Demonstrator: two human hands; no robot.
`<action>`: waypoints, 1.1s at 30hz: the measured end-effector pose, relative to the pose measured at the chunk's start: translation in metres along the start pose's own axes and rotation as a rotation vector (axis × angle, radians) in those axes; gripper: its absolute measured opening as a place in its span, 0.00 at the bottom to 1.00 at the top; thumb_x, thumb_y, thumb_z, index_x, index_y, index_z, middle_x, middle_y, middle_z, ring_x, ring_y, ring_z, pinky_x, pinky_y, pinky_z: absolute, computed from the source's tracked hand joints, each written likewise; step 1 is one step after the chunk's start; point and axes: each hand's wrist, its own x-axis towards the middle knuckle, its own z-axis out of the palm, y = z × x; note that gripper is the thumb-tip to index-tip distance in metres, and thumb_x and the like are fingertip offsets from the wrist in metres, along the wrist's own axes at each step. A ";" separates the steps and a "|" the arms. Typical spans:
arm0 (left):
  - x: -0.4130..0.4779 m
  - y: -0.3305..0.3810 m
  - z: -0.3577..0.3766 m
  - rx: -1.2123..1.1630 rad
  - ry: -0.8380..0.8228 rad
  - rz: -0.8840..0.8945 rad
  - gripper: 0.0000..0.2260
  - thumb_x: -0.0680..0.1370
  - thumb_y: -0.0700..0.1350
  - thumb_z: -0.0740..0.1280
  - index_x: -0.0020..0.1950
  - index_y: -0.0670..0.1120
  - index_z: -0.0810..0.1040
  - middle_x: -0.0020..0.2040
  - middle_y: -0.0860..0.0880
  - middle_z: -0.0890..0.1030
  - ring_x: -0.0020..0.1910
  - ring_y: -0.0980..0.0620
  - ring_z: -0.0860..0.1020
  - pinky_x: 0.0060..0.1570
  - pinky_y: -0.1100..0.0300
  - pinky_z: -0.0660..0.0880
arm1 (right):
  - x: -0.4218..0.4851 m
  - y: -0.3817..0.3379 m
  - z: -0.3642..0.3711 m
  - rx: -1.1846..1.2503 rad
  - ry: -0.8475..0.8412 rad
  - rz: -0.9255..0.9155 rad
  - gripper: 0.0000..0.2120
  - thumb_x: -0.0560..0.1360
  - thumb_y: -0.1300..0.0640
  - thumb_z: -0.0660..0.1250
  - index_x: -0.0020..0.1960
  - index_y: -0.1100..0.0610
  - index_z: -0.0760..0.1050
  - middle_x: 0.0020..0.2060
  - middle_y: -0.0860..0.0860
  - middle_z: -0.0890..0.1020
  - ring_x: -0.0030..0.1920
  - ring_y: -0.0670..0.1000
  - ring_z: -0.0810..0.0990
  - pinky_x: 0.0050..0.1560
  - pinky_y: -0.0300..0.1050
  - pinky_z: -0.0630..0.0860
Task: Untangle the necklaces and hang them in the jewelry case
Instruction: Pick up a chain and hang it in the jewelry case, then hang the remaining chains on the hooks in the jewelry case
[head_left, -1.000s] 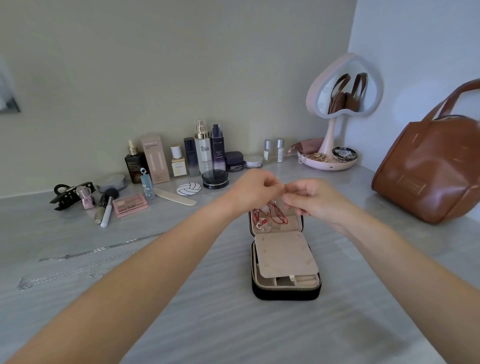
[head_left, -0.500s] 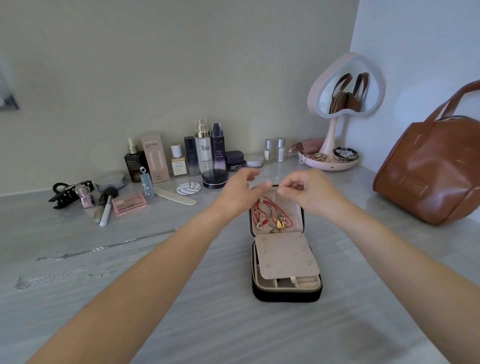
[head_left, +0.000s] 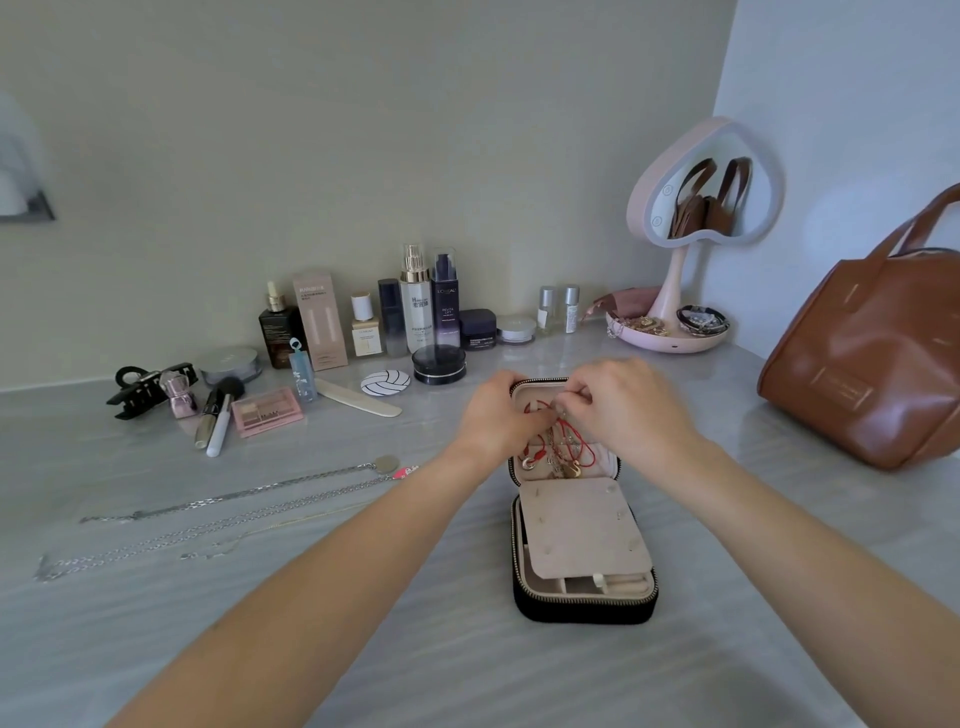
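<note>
Pinching the red cord necklace (head_left: 577, 435), left hand (head_left: 497, 415) and right hand (head_left: 629, 411) should hook it gently into the black zip-around jewelry case (head_left: 584, 608).

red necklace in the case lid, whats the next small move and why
Probably fasten its cord at the lid's top edge, then let go: the left hand and right hand pinch it there, the red necklace already hangs inside, and silver chains lie waiting on the table.
</note>
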 end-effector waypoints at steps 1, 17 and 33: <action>0.000 -0.001 0.000 -0.015 -0.005 -0.002 0.17 0.70 0.44 0.72 0.56 0.43 0.73 0.52 0.44 0.79 0.49 0.48 0.79 0.47 0.55 0.77 | -0.001 0.001 0.000 -0.010 0.019 0.015 0.11 0.73 0.49 0.65 0.43 0.55 0.80 0.41 0.54 0.83 0.46 0.59 0.79 0.41 0.49 0.75; -0.007 -0.011 -0.004 -0.058 -0.069 0.013 0.21 0.68 0.40 0.73 0.58 0.44 0.69 0.50 0.46 0.78 0.51 0.49 0.78 0.53 0.54 0.76 | -0.035 0.007 0.004 0.052 -0.045 0.145 0.10 0.72 0.45 0.65 0.42 0.52 0.77 0.39 0.51 0.83 0.46 0.57 0.79 0.37 0.44 0.69; -0.036 -0.031 -0.050 0.079 -0.167 -0.031 0.27 0.71 0.49 0.72 0.66 0.47 0.66 0.54 0.51 0.76 0.49 0.51 0.77 0.39 0.61 0.74 | -0.050 -0.015 -0.007 0.046 -0.195 0.085 0.15 0.70 0.38 0.64 0.47 0.48 0.76 0.36 0.44 0.74 0.48 0.52 0.78 0.39 0.43 0.69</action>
